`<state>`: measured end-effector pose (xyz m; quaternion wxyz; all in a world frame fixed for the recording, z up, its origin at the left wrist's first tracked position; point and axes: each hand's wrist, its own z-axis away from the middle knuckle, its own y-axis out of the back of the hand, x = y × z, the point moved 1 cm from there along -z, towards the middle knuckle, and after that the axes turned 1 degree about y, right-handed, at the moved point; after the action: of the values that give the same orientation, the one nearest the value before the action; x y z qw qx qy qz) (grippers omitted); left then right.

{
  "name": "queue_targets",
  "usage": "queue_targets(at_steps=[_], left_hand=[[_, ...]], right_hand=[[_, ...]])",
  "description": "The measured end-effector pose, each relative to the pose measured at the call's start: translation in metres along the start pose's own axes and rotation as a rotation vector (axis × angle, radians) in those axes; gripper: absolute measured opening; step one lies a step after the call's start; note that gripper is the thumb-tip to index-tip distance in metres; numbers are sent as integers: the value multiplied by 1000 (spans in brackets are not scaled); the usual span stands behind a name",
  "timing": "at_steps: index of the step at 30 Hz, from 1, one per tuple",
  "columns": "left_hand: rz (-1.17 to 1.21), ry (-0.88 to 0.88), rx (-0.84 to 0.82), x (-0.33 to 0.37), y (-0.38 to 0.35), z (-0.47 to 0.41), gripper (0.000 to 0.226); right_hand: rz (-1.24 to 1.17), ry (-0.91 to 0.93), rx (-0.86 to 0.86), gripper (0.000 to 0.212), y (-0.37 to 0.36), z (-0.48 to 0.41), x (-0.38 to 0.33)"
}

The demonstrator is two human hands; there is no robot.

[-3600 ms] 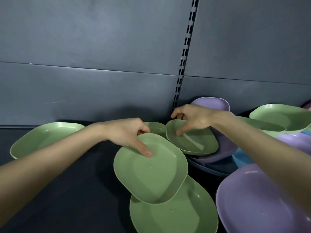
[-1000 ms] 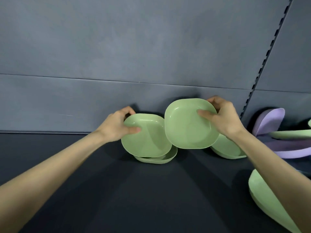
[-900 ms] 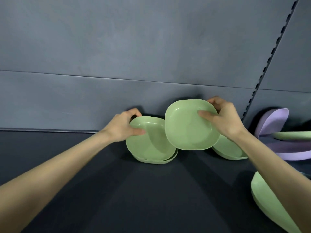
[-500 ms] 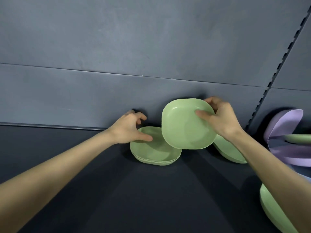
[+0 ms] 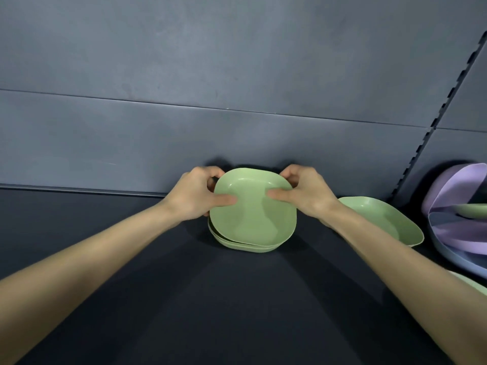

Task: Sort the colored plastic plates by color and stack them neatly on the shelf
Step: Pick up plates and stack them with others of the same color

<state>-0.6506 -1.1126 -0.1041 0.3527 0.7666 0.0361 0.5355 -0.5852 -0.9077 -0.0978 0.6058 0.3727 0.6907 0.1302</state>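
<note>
Holding the top green plate (image 5: 253,214) between both hands, close to the grey back panel (image 5: 237,75) of the shelf (image 5: 210,299). On the plate's left rim, the left grip (image 5: 197,196), grasping: thumb pressed flat on the inner face, fingers curled behind the far edge. On the right rim, the right grip (image 5: 305,193), grasping likewise, thumb inside, fingers hooked over the far corner. Tilted toward the camera, far edge raised, near edge down over a low stack of green plates (image 5: 245,246); cannot tell whether touching or just above. At least two rims showing in that stack, flat on the dark shelf, just in front of the back panel.

To the right, beside the right forearm, a lone green plate (image 5: 382,219) lying on the shelf, apart from the stack. Farther right, at the frame's edge, a jumble of purple plates (image 5: 458,191) leaning at angles, with a slice of another green one among them and a blue plate (image 5: 461,259) underneath. In the lower right corner, past the forearm, a pale green rim (image 5: 474,283) barely in view. Between the lone green plate and the purple jumble, a slotted upright (image 5: 434,119) running up the back panel.
</note>
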Motion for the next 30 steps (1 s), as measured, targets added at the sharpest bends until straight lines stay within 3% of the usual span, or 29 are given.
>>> queue_targets(at_steps=[9,17,21,24,30], left_hand=[[-233,33,-50,-11,-3,-9,25],[-256,81,-137,-12,-6,-6,21],[-363,81,-137,-12,-5,-6,33],[-541,0,-88,-4,-2,-3,46],[-670,-201,-63,32,-4,3,52]], right_hand=[[257,15,-123,22,-12,-7,9],[314,76,-221,25,-15,-11,14],[355,95,-268,28,-12,-8,10],[410,106,-281,34,-5,-3,6],[583,86,-185,48,28,13,-4]])
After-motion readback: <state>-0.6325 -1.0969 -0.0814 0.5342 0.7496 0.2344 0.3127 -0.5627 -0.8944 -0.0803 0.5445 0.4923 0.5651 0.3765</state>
